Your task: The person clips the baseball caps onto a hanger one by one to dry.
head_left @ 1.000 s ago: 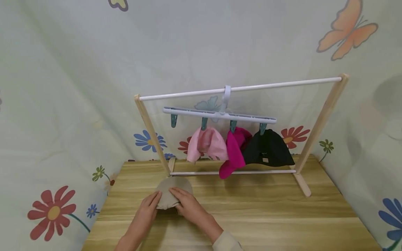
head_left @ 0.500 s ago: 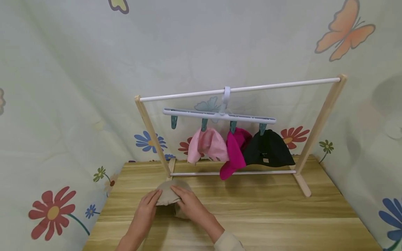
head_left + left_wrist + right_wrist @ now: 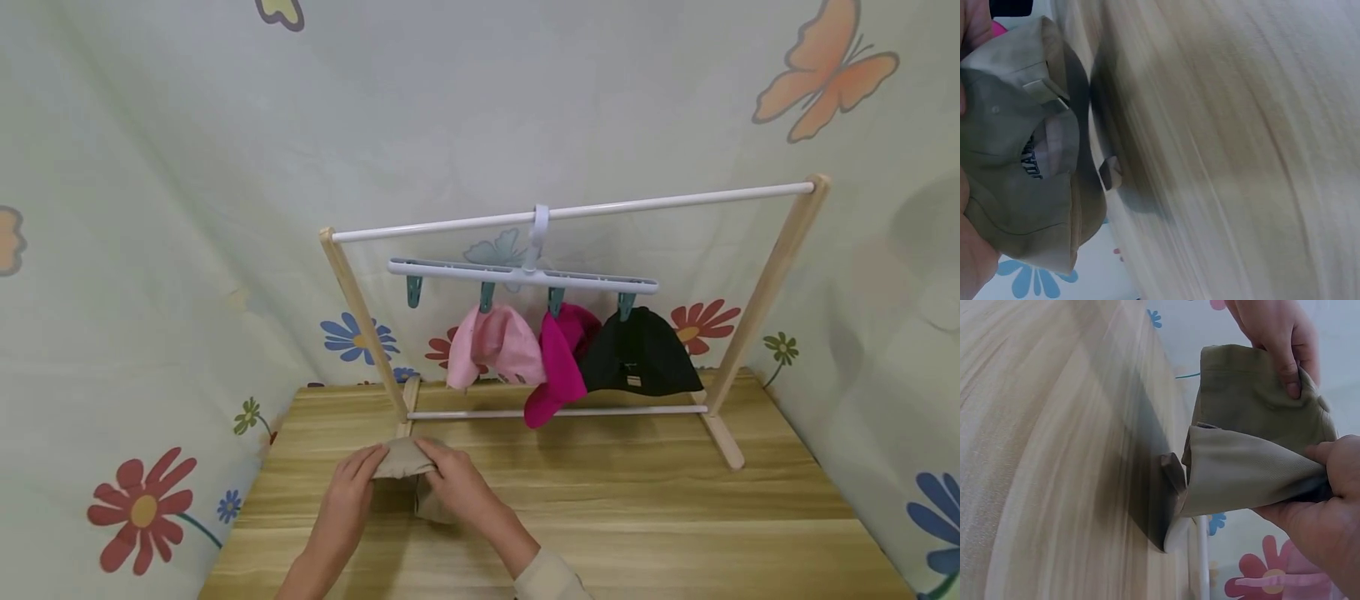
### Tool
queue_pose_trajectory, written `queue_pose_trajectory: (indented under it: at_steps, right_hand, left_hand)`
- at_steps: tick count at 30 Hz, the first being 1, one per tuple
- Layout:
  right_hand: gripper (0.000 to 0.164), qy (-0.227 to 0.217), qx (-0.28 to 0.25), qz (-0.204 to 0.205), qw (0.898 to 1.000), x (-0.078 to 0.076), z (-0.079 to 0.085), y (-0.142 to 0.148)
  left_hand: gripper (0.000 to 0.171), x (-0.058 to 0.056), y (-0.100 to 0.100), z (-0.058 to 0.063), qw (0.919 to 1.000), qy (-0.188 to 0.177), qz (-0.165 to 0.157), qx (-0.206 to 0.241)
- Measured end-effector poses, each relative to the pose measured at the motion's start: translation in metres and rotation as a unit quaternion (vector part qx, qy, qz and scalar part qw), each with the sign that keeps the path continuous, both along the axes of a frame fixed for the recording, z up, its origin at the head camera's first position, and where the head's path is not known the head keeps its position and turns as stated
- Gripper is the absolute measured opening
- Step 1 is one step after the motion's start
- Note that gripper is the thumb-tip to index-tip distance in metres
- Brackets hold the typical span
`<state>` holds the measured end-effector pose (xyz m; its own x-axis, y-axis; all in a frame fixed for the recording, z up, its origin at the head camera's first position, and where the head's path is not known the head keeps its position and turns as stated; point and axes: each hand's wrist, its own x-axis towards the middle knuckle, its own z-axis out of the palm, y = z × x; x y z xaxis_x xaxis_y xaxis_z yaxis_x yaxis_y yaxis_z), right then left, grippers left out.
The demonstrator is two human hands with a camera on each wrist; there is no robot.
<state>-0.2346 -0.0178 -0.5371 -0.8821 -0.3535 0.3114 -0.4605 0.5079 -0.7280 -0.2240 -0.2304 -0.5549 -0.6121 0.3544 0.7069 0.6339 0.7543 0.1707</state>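
Note:
A beige baseball cap (image 3: pixel 403 460) is held just above the wooden table by both hands. My left hand (image 3: pixel 351 492) pinches its left side; the thumb presses on the cloth in the right wrist view. On the other side my right hand (image 3: pixel 463 493) grips the cap (image 3: pixel 1241 469), its thumb and fingers on either side of a fold. Below that hand a flap of the cap hangs down. The left wrist view shows the cap's back opening (image 3: pixel 1054 140), a strap and dark lettering inside. Most fingertips are hidden behind the cloth.
Behind the hands stands a wooden rack (image 3: pixel 772 292) with white bars. A white hanger (image 3: pixel 480 274) with green clips bears a light pink cap (image 3: pixel 498 346), a magenta cap (image 3: pixel 558 367) and a black cap (image 3: pixel 641 354). The leftmost clip (image 3: pixel 414 292) holds nothing.
The beige cap has tipped, so less of its crown shows from above, and a flap has come into view below my right hand. Both hands keep hold of it and stay nearly in place.

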Motion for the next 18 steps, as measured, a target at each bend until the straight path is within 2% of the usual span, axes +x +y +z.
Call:
queue_pose_trajectory:
  at_steps: [6,11,18]
  right_hand:
    - [0.043,-0.01,-0.016,-0.013,1.0,0.001,0.005,0.002]
    - [0.045,-0.035,-0.026,-0.022,0.999,0.002,0.009,0.005]
    - [0.044,-0.042,-0.05,-0.022,0.998,-0.001,0.013,0.01]
  left_hand:
    - [0.059,-0.002,0.002,0.008,0.9998,0.015,-0.008,0.014]
    - [0.054,-0.001,0.005,0.015,0.9998,0.012,0.001,0.018]
    - [0.043,-0.003,0.011,0.027,0.9997,0.01,0.011,0.02]
